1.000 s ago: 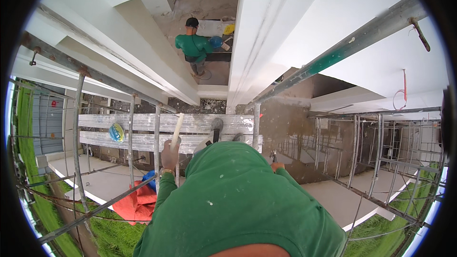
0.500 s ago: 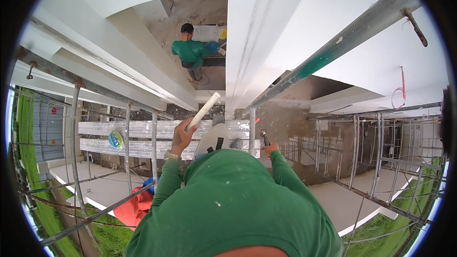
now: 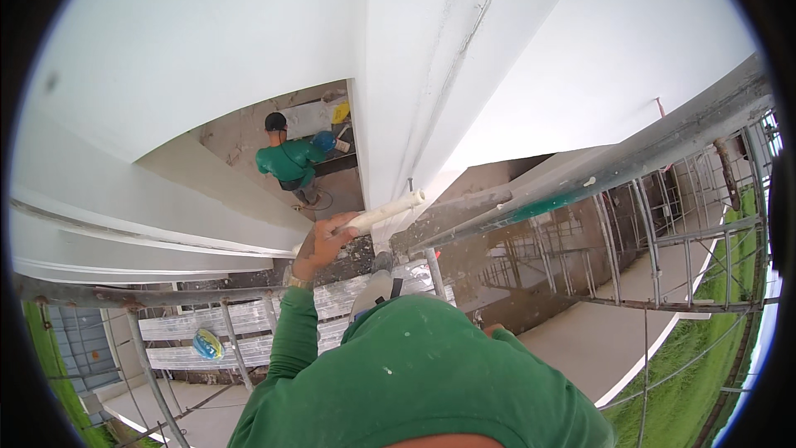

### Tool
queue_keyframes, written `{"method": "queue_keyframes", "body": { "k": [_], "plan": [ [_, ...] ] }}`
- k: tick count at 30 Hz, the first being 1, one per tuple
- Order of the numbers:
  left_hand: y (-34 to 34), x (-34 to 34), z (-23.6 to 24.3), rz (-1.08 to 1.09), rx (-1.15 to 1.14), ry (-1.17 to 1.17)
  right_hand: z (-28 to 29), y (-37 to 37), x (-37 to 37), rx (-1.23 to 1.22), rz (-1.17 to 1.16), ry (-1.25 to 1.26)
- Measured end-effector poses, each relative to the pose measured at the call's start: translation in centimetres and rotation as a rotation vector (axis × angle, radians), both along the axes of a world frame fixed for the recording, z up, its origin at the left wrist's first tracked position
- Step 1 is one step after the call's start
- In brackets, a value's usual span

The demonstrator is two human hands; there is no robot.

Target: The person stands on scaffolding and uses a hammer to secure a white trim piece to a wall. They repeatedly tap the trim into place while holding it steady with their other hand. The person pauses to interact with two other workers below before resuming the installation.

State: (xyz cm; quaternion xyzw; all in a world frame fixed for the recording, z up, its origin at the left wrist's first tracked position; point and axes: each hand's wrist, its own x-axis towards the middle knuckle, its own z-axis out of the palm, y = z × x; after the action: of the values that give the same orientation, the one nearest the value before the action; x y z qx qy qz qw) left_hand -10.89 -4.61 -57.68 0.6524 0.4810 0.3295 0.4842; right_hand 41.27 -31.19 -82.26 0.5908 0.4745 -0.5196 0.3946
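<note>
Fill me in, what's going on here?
A person in green works over scaffold planks. Their left hand grips a pale rod, its free end pointing up and right in the picture, in front of a white beam; contact can't be told. The right hand is mostly hidden, so its load is unclear. Beyond, a co-worker in green stands beside a blue rounded object.

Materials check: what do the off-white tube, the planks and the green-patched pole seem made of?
Tube: probably plastic, matte, judging by its even off-white colour. Planks: likely metal, silvery-grey with lengthwise lines, pale spatter hiding some surface. Pole: apparently metal, dull grey and round, partly green-painted.
</note>
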Motion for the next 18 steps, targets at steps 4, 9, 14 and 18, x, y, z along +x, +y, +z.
{"method": "queue_keyframes", "body": {
  "k": [4,9,14,18],
  "plan": [
    [5.8,-2.3,-2.7,0.178,0.006,-0.127,0.5,1.6,-2.6,0.140,-0.571,-0.103],
    [6.0,-1.6,-3.4,0.078,0.138,0.031,1.2,5.6,-7.6,0.370,-0.994,-0.001],
    [2.9,0.0,1.3,0.038,0.346,0.031,3.4,9.8,-10.7,0.392,-0.780,0.020],
    [2.2,1.5,4.6,0.098,0.498,0.081,3.5,9.4,-9.4,0.264,-0.538,0.032]
  ]
}}
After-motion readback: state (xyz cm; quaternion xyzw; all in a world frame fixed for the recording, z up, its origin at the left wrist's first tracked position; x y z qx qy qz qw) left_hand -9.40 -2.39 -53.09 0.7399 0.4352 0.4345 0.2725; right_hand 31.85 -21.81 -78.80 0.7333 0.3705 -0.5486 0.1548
